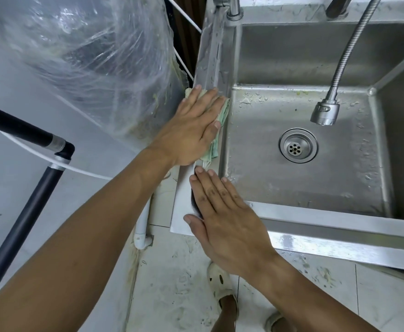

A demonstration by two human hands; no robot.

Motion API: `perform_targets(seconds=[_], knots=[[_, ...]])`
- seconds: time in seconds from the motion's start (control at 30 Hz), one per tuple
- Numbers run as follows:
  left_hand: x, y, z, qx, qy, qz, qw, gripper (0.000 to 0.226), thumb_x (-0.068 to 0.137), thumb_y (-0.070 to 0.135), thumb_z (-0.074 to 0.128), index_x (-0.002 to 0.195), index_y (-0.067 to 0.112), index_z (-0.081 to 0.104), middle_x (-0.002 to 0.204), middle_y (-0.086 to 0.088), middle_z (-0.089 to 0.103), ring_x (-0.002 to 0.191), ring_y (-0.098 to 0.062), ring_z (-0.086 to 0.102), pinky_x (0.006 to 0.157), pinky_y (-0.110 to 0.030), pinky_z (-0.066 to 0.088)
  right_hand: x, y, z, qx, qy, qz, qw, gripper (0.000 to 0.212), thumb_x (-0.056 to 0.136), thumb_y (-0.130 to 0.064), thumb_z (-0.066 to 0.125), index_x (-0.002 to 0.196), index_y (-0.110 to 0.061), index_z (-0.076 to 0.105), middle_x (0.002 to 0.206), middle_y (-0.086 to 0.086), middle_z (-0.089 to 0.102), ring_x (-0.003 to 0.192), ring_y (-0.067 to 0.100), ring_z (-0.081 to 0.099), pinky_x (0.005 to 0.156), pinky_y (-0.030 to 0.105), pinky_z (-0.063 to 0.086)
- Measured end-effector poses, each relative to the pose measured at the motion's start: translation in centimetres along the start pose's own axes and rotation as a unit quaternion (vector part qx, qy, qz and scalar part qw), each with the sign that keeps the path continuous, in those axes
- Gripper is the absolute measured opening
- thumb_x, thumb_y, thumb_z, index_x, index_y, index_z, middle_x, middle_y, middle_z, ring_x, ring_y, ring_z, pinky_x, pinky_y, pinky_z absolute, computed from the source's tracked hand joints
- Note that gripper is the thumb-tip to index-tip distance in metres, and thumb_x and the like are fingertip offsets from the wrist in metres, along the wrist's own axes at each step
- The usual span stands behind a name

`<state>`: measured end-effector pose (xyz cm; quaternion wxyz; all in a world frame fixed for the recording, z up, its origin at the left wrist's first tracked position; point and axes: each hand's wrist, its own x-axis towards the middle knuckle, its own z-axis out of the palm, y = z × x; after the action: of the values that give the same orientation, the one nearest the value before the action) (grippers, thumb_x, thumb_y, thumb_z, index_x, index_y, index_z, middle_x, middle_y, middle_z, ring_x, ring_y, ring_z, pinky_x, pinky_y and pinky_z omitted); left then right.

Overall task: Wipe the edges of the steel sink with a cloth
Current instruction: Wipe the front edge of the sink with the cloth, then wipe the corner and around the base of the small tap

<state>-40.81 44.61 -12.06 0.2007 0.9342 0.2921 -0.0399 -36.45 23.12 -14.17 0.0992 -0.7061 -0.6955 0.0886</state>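
Observation:
The steel sink (316,222) fills the right side, its basin wet with a round drain (298,145). A pale green cloth (223,116) lies on the sink's left rim. My left hand (191,128) presses flat on the cloth with straight fingers pointing away from me. My right hand (225,224) rests flat on the near-left corner of the rim, fingers straight, fingertips just short of the cloth's near end. Most of the cloth is hidden under my left hand.
A flexible spray faucet (325,112) hangs over the basin. A bin lined with clear plastic (95,63) stands just left of the sink. Black pipes (26,212) run at the left. The tiled floor (177,283) below is dirty; my sandalled feet (220,283) stand near the sink's front.

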Motion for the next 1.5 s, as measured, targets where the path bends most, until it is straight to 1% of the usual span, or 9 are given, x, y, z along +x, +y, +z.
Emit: perform_targets(seconds=[0.2, 0.37, 0.6, 0.7, 0.9, 1.1, 1.3, 1.4, 1.5], knots=[[3.5, -0.8, -1.4, 0.009, -0.004, -0.008, 1.000, 0.058, 0.113, 0.038, 0.020, 0.166, 0.023, 0.004, 0.174, 0.003, -0.008, 0.158, -0.021, -0.020, 0.127, -0.037, -0.011, 1.5, -0.8, 0.5, 0.039, -0.012, 0.053, 0.998, 0.070, 0.110, -0.049, 0.022, 0.164, -0.007, 0.008, 0.173, 0.009, 0.002, 0.160, 0.022, -0.001, 0.129, 0.042, 0.008], [4.3, -1.0, -1.3, 0.016, 0.018, -0.004, 1.000, 0.058, 0.112, 0.038, 0.020, 0.166, 0.021, 0.005, 0.174, 0.001, -0.007, 0.159, -0.023, -0.017, 0.129, -0.040, -0.008, 2.5, -0.2, 0.4, 0.063, -0.008, 0.064, 0.996, 0.069, 0.110, -0.049, 0.020, 0.164, -0.008, 0.008, 0.173, 0.007, 0.001, 0.160, 0.021, -0.002, 0.129, 0.041, 0.003], [5.9, -1.4, -1.5, 0.034, 0.029, 0.004, 0.999, 0.058, 0.112, 0.036, 0.019, 0.166, 0.017, 0.009, 0.174, -0.001, 0.000, 0.160, -0.025, -0.013, 0.128, -0.040, -0.008, 3.5, -0.2, 0.6, 0.058, -0.001, 0.084, 0.995, 0.069, 0.110, -0.049, 0.023, 0.164, -0.008, 0.009, 0.173, 0.008, 0.000, 0.160, 0.021, -0.004, 0.130, 0.042, 0.006], [7.8, -1.2, -2.0, 0.043, 0.038, -0.017, 0.998, 0.059, 0.112, 0.037, 0.017, 0.166, 0.016, 0.007, 0.174, -0.003, -0.001, 0.160, -0.026, -0.012, 0.130, -0.046, -0.004, 3.4, -0.5, 0.6, 0.045, 0.001, 0.085, 0.995, 0.070, 0.110, -0.050, 0.021, 0.164, -0.007, 0.009, 0.173, 0.010, 0.000, 0.160, 0.023, -0.004, 0.130, 0.043, 0.009], [4.2, -0.1, -0.5, 0.035, 0.064, -0.026, 0.997, 0.058, 0.112, 0.036, 0.020, 0.165, 0.016, 0.008, 0.174, 0.001, -0.002, 0.160, -0.022, -0.012, 0.125, -0.035, -0.010, 3.1, -0.2, 0.3, 0.057, -0.007, 0.077, 0.995, 0.070, 0.110, -0.051, 0.019, 0.164, -0.007, 0.008, 0.173, 0.010, 0.001, 0.160, 0.023, -0.003, 0.128, 0.042, 0.009], [7.4, -0.7, -1.7, 0.039, 0.048, -0.033, 0.998, 0.058, 0.112, 0.035, 0.018, 0.165, 0.015, 0.007, 0.174, -0.002, -0.001, 0.160, -0.025, -0.013, 0.126, -0.036, -0.009, 3.0, 0.4, 0.0, 0.102, -0.006, 0.071, 0.992, 0.072, 0.110, -0.052, 0.030, 0.164, -0.008, 0.011, 0.173, 0.008, 0.004, 0.160, 0.020, -0.001, 0.129, 0.041, 0.012], [1.7, 0.8, 0.5, 0.014, 0.071, -0.043, 0.996, 0.058, 0.112, 0.038, 0.017, 0.166, 0.017, 0.009, 0.174, 0.001, -0.002, 0.160, -0.021, -0.012, 0.129, -0.039, -0.005, 0.9, 2.5, -1.0, 0.103, -0.039, 0.072, 0.991, 0.074, 0.108, -0.054, 0.031, 0.164, -0.009, 0.011, 0.173, 0.006, 0.005, 0.160, 0.017, 0.000, 0.128, 0.039, 0.011], [-3.5, 2.6, 2.6, 0.020, 0.100, -0.047, 0.994, 0.057, 0.112, 0.034, 0.024, 0.165, 0.014, 0.019, 0.174, -0.001, 0.008, 0.161, -0.023, -0.006, 0.130, -0.042, 0.004, 0.1, 3.8, -2.1, 0.164, -0.046, 0.125, 0.977, 0.076, 0.100, -0.044, 0.036, 0.165, -0.013, 0.011, 0.173, -0.001, 0.005, 0.159, 0.009, -0.003, 0.128, 0.028, 0.000], [-4.2, 3.3, 3.4, 0.039, 0.103, -0.069, 0.991, 0.057, 0.110, 0.033, 0.025, 0.163, 0.012, 0.024, 0.173, -0.002, 0.013, 0.161, -0.026, 0.001, 0.130, -0.047, 0.009, 0.7, 5.1, -3.6, 0.230, -0.039, 0.154, 0.960, 0.070, 0.098, -0.031, 0.029, 0.165, -0.023, 0.009, 0.172, -0.013, 0.003, 0.155, -0.004, -0.008, 0.127, 0.022, -0.003]])
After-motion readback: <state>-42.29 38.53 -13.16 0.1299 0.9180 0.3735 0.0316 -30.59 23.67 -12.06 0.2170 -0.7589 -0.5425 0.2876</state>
